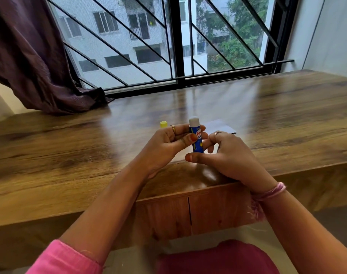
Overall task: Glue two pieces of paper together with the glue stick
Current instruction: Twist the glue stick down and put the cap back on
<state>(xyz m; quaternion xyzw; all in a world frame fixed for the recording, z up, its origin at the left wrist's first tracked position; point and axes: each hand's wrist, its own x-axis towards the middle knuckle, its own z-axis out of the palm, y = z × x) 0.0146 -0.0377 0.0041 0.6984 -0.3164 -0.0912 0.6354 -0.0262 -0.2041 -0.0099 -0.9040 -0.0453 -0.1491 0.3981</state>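
1. Glue stick is standing nearly upright above the near edge of the table, its long axis running up and down, its white glue end pointing up and away from the person and its cap off.
2. Left hand is holding the blue barrel, fingers curling behind it and thumb pressing on the front.
3. Right hand is sitting at the lower end of the stick, fingertips and thumb closing round the base, probably to twist it; whether it is truly gripping is hard to tell.
4. Paper is lying flat on the table just beyond the right hand, farther from the person than the stick, so the right hand is nearer to it.
5. Yellow cap is standing on the table just behind the left hand.
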